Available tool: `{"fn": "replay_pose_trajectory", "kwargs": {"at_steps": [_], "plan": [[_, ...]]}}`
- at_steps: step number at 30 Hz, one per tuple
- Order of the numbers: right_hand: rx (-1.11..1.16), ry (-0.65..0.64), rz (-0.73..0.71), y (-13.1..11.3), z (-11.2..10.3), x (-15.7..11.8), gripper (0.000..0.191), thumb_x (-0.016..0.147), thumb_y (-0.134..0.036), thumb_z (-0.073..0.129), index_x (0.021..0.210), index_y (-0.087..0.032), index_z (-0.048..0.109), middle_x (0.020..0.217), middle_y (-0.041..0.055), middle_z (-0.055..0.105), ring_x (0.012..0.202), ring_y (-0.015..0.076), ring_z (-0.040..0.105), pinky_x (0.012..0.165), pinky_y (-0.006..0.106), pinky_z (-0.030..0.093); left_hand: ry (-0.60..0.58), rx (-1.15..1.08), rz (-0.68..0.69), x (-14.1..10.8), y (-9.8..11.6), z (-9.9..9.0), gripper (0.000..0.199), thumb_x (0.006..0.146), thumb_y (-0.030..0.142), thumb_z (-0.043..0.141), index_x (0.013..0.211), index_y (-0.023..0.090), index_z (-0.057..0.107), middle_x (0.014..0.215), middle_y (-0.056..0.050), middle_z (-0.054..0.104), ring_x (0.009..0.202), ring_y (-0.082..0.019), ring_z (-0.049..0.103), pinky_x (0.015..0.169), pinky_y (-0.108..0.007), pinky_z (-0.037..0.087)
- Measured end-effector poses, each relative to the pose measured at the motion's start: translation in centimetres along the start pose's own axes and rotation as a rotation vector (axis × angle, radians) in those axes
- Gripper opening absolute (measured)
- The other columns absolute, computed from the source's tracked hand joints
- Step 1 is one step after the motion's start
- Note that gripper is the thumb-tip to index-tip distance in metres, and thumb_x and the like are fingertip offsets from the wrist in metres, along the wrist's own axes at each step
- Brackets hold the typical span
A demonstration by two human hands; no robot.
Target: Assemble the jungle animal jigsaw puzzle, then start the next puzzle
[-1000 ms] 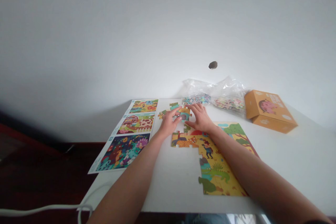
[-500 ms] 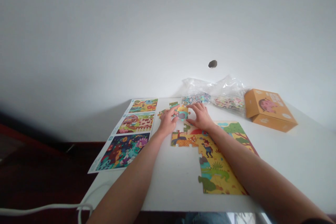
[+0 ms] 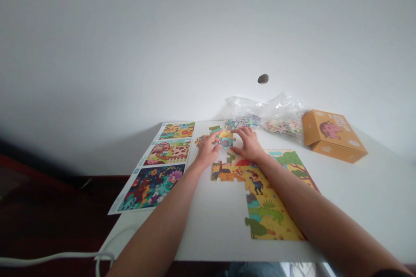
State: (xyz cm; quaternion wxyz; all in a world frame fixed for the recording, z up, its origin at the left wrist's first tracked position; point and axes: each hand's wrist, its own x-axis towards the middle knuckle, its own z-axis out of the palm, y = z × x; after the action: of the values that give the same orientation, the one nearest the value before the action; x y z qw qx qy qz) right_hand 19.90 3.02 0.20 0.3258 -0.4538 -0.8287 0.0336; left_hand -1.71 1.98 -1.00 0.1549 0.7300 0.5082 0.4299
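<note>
Several small jigsaw pieces, some showing a grey animal on blue, lie joined near the table's back edge between my two hands. My left hand grips their left side, with finger and thumb curved around the edge. On the right side, my right hand holds them between forefinger and thumb. Close below is a larger, partly assembled jigsaw with a leopard, a figure in blue and a crocodile; my right forearm covers part of it. Another loose piece shows beside my left fingers, partly hidden.
A picture sheet with three printed scenes lies at the left edge of the white table. Clear bags of pieces and an orange box stand by the wall. A white cable hangs at lower left.
</note>
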Motion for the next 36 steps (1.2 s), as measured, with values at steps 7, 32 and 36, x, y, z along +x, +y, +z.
{"fn": "replay_pose_trajectory", "kwargs": {"at_steps": [7,32,36], "plan": [[-0.004,0.010,-0.004,-0.1,-0.1,0.0,0.058,0.077,-0.036,0.074,0.130,-0.026,0.055,0.124,0.0104,0.056,0.116,0.0310,0.046,0.097,0.046,0.040,-0.008,0.011,-0.011,0.0,0.2,0.0,0.061,0.075,0.008,0.054,0.133,0.025,0.059,0.098,-0.005,0.072,0.102,-0.022,0.060,0.101,-0.043,0.045],[-0.152,-0.033,-0.049,-1.6,-4.7,0.0,0.060,0.075,-0.037,0.079,0.129,-0.027,0.056,0.123,0.0109,0.057,0.113,0.0333,0.048,0.095,0.049,0.039,-0.071,-0.290,0.052,-0.4,2.2,-0.9,0.057,0.079,0.020,0.063,0.136,0.022,0.056,0.114,-0.009,0.066,0.104,-0.021,0.066,0.102,-0.039,0.048],[-0.196,-0.055,-0.058,-2.5,-7.8,-1.2,0.057,0.072,-0.038,0.080,0.124,-0.027,0.059,0.120,0.0116,0.057,0.112,0.0349,0.050,0.095,0.052,0.040,-0.209,-0.421,0.044,-0.9,3.7,-1.4,0.069,0.080,0.024,0.067,0.145,0.022,0.044,0.110,-0.008,0.069,0.109,-0.023,0.064,0.107,-0.043,0.042]]}}
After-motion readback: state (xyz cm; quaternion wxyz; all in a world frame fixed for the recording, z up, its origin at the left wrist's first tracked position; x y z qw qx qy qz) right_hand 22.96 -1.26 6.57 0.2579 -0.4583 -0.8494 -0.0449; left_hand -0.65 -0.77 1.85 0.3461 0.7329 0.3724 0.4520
